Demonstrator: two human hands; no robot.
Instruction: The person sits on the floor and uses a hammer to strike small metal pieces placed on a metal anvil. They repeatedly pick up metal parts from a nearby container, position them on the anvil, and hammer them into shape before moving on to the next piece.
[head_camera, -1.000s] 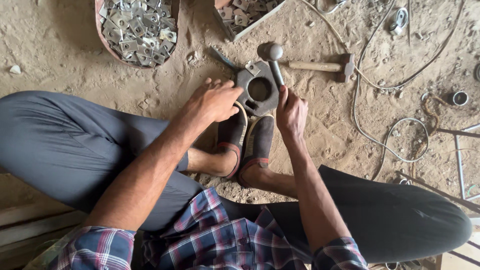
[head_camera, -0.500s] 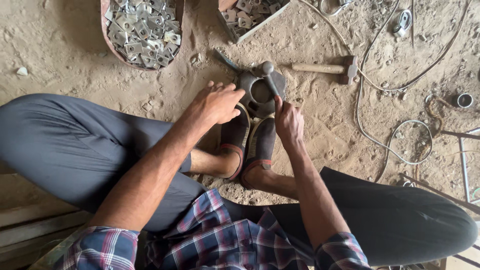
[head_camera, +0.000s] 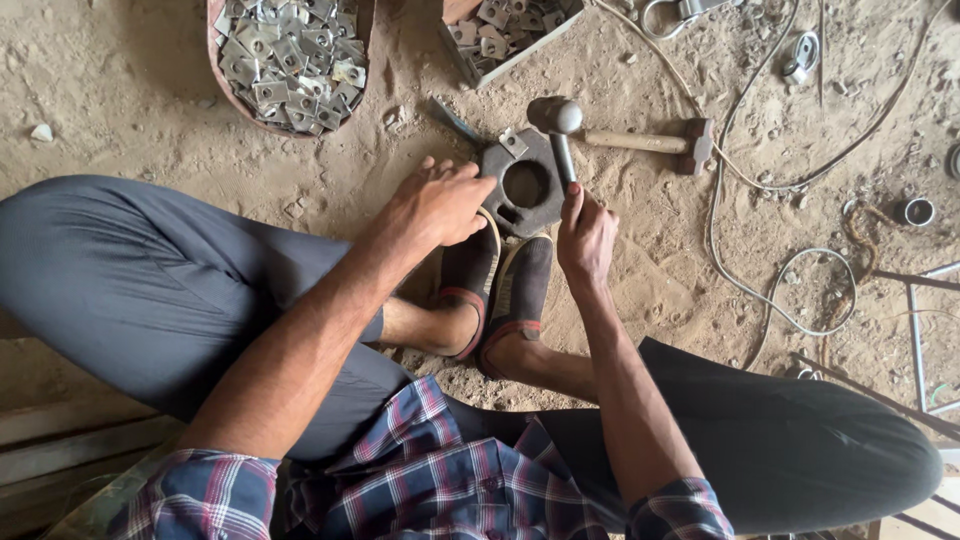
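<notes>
Sandy floor lies under us. Our right hand (head_camera: 585, 235) has its grip closed on a hammer (head_camera: 560, 135), handle running straight ahead to its head. Just left of that grip sits the die block (head_camera: 525, 185), where our left hand (head_camera: 440, 205) rests curled, holding nothing we can see.

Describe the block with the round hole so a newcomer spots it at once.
Start at the person's two shoes pressed together mid-frame on the sandy floor. Just past the toes lies a thick dark metal block, between the left hand and the right hand, which grips a hammer over it. Unlike the small shiny plates in the tray beyond, it is single, heavy and pierced by one large round hole.
</notes>
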